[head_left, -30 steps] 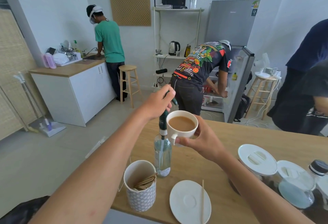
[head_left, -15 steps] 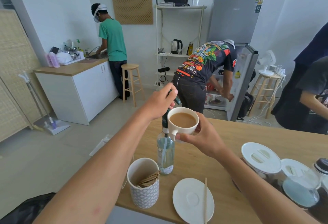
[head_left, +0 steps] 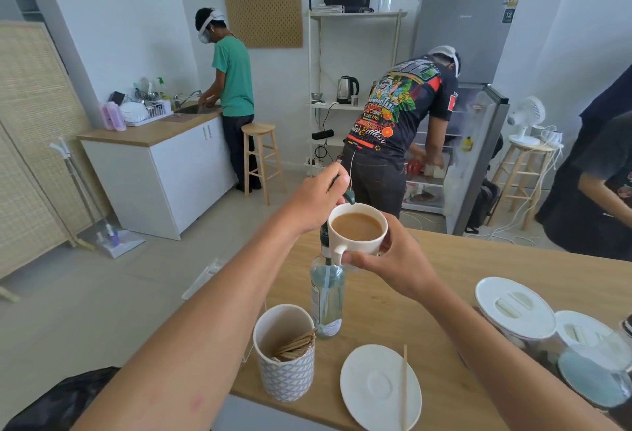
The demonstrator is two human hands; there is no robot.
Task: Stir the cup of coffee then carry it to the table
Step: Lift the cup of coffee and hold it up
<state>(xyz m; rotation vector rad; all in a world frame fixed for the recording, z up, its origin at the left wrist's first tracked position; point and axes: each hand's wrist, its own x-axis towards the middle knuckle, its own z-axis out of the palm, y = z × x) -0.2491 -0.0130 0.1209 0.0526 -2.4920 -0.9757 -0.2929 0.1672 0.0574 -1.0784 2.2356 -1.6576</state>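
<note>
Right hand (head_left: 393, 259) grips the white cup of coffee (head_left: 357, 230) by its handle, holding it raised above the wooden counter (head_left: 478, 276). Left hand (head_left: 316, 201) is closed around the green pump top (head_left: 347, 193) of a glass bottle (head_left: 326, 297), just beside the cup's rim.

One white cup of coffee (head_left: 357, 230), one empty saucer (head_left: 379, 388) and one glass bottle (head_left: 326, 297) occupied the frame's centre. One patterned holder (head_left: 285, 355) stood at lower centre, two white-lidded jars (head_left: 514, 307) at lower right. Two wooden stools (head_left: 260, 157) and one kettle (head_left: 347, 89) appeared behind. Two hands (head_left: 393, 259) were raised.
</note>
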